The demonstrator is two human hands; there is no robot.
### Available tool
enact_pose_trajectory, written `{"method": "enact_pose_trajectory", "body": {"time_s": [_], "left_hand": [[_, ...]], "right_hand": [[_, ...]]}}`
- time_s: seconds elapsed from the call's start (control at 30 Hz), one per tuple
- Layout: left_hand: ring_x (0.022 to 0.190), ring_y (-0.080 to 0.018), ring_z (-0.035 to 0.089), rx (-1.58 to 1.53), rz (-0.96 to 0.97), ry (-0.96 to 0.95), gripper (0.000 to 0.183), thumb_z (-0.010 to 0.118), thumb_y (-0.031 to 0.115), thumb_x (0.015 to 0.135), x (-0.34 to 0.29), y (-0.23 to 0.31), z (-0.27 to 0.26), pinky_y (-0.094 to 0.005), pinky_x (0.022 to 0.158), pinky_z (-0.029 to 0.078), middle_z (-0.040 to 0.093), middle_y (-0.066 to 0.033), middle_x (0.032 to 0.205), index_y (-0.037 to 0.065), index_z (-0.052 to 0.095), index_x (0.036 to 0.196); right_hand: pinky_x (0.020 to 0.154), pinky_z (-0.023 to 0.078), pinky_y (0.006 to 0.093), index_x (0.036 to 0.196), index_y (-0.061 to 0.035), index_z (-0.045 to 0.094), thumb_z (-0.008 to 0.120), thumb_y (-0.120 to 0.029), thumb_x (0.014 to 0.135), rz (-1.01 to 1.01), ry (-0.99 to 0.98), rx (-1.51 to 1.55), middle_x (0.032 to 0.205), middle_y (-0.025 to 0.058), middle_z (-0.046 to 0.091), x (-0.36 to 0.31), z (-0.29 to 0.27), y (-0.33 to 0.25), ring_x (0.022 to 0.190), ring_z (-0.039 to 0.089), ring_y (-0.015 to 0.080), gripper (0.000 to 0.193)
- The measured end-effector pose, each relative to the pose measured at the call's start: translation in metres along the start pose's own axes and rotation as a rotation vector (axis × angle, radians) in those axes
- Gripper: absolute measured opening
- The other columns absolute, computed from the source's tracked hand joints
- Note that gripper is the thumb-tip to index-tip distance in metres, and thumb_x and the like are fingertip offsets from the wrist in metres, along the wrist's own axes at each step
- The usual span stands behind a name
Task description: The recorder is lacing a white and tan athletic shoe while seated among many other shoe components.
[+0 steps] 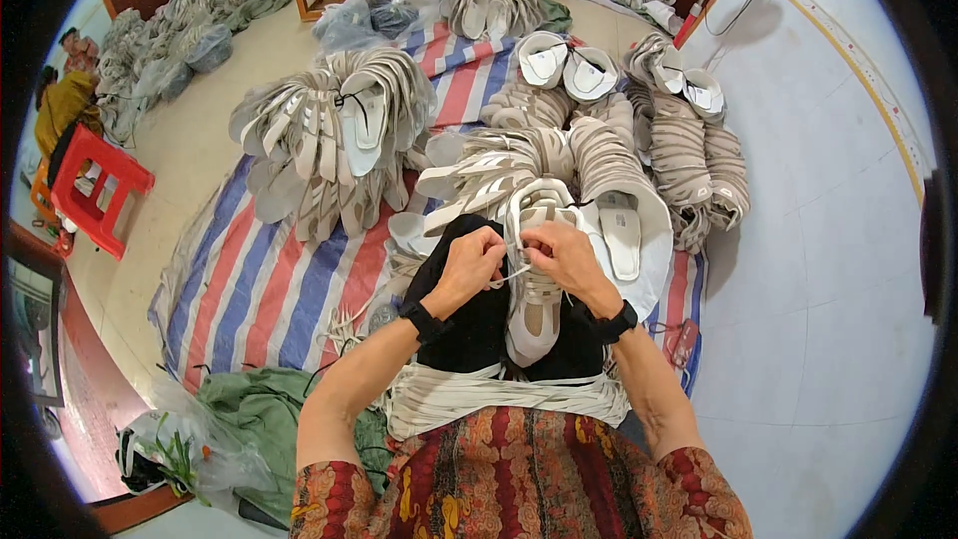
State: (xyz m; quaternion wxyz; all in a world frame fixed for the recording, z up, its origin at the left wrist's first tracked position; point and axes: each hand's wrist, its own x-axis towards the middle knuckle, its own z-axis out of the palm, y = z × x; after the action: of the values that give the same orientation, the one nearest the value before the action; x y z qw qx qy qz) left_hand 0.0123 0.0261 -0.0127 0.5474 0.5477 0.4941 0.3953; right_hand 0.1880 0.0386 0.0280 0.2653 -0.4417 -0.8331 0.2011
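Observation:
A beige and white shoe upper (535, 324) rests on my lap over black cloth (461, 324), its toe toward me. My left hand (471, 265) is at its left edge, fingers pinched on a pale shoelace (507, 279). My right hand (564, 258) lies over the upper's lacing area, its fingertips closed on the lace too. The lace runs between the two hands across the front of the upper. A thick bundle of loose pale laces (504, 394) lies across my lap, close to my waist.
Stacked shoe uppers (334, 130) stand ahead on a striped tarp (269, 284), with more stacks (699, 160) at the right. A green cloth bag (264, 404) lies lower left. A red stool (98, 185) and a person (68, 115) are at the far left.

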Motion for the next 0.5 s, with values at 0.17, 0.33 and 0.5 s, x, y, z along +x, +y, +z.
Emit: {"method": "enact_pose_trajectory", "body": {"time_s": [0.17,0.33,0.5], "left_hand": [[0.056,-0.0225,0.059,0.265,0.178,0.036,0.01,0.054,0.011,0.079,0.005,-0.006,0.0,-0.0322,0.049,0.045,0.057,-0.0117,0.062,0.0,0.056,0.08],[0.057,-0.018,0.056,0.629,0.591,0.173,0.008,0.057,0.007,0.077,0.013,-0.003,0.006,-0.0306,0.054,0.043,0.054,-0.0121,0.062,0.0,0.055,0.08],[0.058,-0.0167,0.055,0.123,0.292,0.106,0.008,0.056,0.004,0.078,0.006,-0.003,0.004,-0.0277,0.055,0.043,0.055,-0.0097,0.062,-0.001,0.051,0.075]], "right_hand": [[0.062,0.042,0.0362,0.087,-0.0045,0.061,0.056,-0.011,0.071,-0.107,0.007,-0.056,0.071,0.0102,0.057,0.0,0.0,0.001,0.069,0.054,0.0278,0.018],[0.063,0.041,0.0365,0.086,-0.0042,0.061,0.054,-0.009,0.073,-0.133,0.045,-0.054,0.076,0.0107,0.055,0.002,0.003,0.004,0.071,0.054,0.0289,0.016],[0.061,0.042,0.0368,0.079,-0.0038,0.059,0.054,-0.008,0.073,-0.118,0.111,-0.012,0.075,0.0101,0.052,0.003,0.011,0.005,0.07,0.054,0.0291,0.009]]}}
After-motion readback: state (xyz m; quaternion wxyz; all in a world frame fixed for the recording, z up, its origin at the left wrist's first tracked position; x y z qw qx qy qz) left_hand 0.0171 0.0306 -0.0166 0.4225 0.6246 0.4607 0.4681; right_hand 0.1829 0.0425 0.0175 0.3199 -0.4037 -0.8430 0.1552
